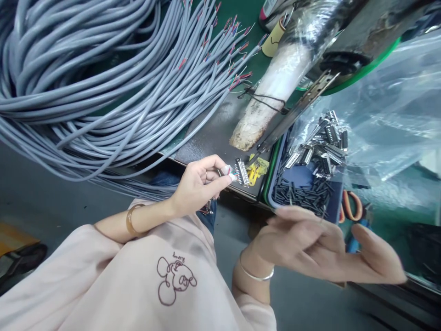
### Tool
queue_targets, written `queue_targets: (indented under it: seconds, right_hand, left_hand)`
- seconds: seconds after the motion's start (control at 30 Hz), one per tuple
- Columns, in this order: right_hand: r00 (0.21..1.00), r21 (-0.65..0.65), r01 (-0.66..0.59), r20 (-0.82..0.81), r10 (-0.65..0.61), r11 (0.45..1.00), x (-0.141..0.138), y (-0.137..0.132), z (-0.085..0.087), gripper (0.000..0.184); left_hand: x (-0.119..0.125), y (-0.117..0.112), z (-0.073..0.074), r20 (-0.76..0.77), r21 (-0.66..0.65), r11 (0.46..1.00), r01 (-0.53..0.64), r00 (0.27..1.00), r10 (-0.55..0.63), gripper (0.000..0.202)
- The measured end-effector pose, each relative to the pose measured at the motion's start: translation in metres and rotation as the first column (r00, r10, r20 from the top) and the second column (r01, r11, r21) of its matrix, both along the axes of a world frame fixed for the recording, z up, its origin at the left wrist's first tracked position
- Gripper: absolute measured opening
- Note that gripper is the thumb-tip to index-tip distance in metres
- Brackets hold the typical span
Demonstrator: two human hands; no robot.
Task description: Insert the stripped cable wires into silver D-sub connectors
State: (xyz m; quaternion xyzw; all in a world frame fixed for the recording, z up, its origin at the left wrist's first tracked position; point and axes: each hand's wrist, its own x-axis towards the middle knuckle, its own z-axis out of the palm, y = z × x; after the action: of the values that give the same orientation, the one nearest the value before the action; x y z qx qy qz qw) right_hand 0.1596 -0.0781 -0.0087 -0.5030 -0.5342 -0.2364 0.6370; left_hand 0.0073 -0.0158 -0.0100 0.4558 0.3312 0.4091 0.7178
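Note:
My left hand (203, 184) is closed, its thumb and index finger pinching thin coloured wires (233, 173) just behind a metal multi-pin connector (241, 172). White wrapping covers those fingertips. Part of another connector (207, 208) shows below the hand. My right hand (310, 248) is in front of the blue tray (339, 202), smeared by motion, its fingers apart and nothing plainly held in them. Short black tubes (299, 195) lie in the tray just beyond it. Behind them is a heap of loose metal connectors (324, 142).
Many grey cables (103, 92) with stripped ends cover the bench at left. A soldering iron (263, 145) points down from a metal bracket beside a white wrapped post (265, 105). Yellow pieces (255, 172) lie below it. Orange-handled pliers (353, 204) and clear plastic (396, 96) are at right.

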Motion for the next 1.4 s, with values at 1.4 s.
queue_targets:
  seconds: [1.4]
  right_hand:
    - [0.978,-0.494,-0.055,0.148,0.146,0.868,-0.008,0.004,0.001,0.017]
  left_hand:
    - [0.015,0.017,0.011,-0.002,0.022,0.999,-0.034,0.999,0.035,0.015]
